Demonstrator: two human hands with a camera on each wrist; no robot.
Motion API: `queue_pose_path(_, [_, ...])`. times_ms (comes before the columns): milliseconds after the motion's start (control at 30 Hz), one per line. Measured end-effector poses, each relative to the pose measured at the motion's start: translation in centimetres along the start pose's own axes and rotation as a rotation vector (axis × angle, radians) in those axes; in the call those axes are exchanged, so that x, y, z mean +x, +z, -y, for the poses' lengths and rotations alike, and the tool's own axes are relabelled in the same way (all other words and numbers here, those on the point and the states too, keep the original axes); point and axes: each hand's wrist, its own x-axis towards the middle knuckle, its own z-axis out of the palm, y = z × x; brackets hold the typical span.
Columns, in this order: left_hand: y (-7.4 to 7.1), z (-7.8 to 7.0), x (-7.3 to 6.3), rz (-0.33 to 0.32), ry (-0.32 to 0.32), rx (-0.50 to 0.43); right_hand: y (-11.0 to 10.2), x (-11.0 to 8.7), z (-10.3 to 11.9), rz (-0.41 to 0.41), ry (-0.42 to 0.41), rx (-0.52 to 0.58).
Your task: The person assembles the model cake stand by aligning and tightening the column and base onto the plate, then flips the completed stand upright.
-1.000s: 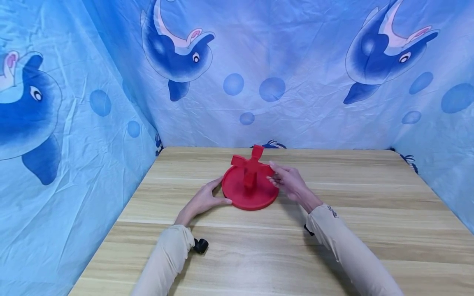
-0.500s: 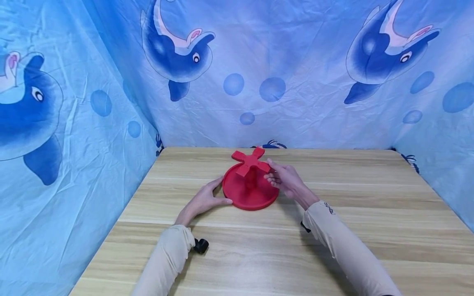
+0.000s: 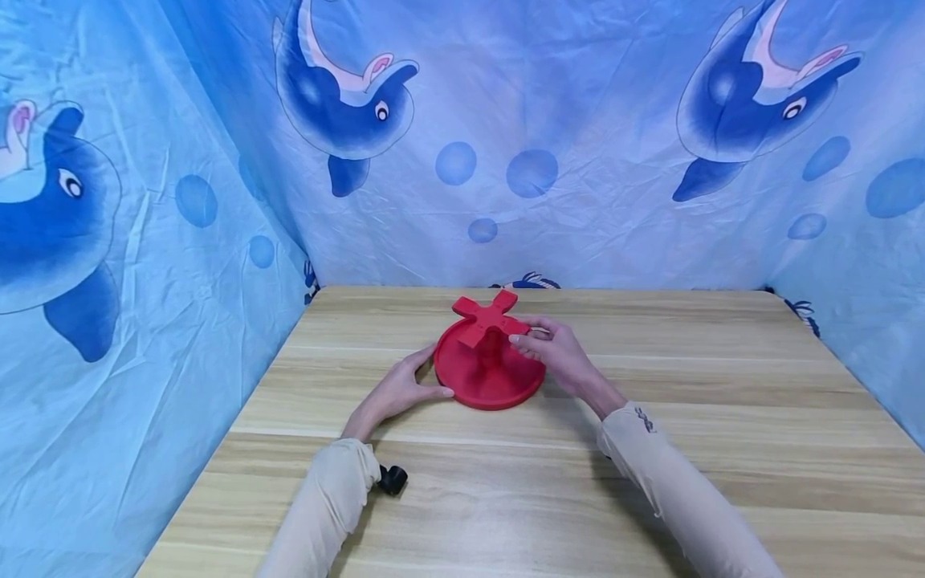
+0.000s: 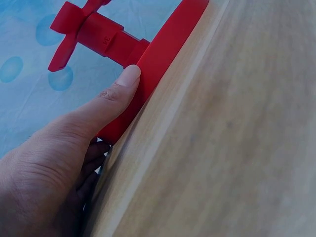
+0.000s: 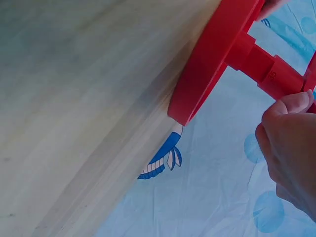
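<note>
A red round base with a raised rim (image 3: 489, 404) lies on the wooden table. From its middle rises a short red post (image 4: 101, 34), stepped and marked with small digits. On top of the post sits a red four-armed cross piece (image 3: 490, 315), close to level. My left hand (image 3: 401, 389) holds the base at its left side, thumb (image 4: 129, 76) on the rim and fingers reaching behind. With thumb and fingers, my right hand (image 3: 567, 361) pinches the cross piece's right-hand arm. In the right wrist view, that hand (image 5: 291, 143) partly hides the cross piece.
The wooden table (image 3: 506, 498) ends at a blue cloth backdrop (image 3: 592, 233) printed with dolphins and bubbles, which also hangs along both sides. A small black device (image 3: 393, 480) is strapped at the left wrist.
The cross piece, steeply tilted a second ago, has come down to nearly level on the post. My right thumb and fingers have shifted lower around its arm. The left hand has stayed put.
</note>
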Motion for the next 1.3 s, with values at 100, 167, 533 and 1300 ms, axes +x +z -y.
queue_pose_path(100, [0.0, 0.0, 0.0, 0.003, -0.008, -0.002, -0.1, -0.1, -0.4, -0.001, -0.046, -0.046])
queue_pose_path(167, [0.0, 0.1, 0.0, 0.003, -0.010, -0.002, -0.1, -0.2, -0.6, -0.008, -0.080, -0.071])
queue_pose_path(533, [0.1, 0.0, -0.1, -0.006, -0.009, -0.001, 0.5, -0.7, -1.1, -0.080, -0.246, -0.206])
queue_pose_path(1300, [0.3, -0.1, 0.0, -0.010, -0.017, 0.013, 1.7, -2.1, -2.0, -0.187, -0.541, -0.450])
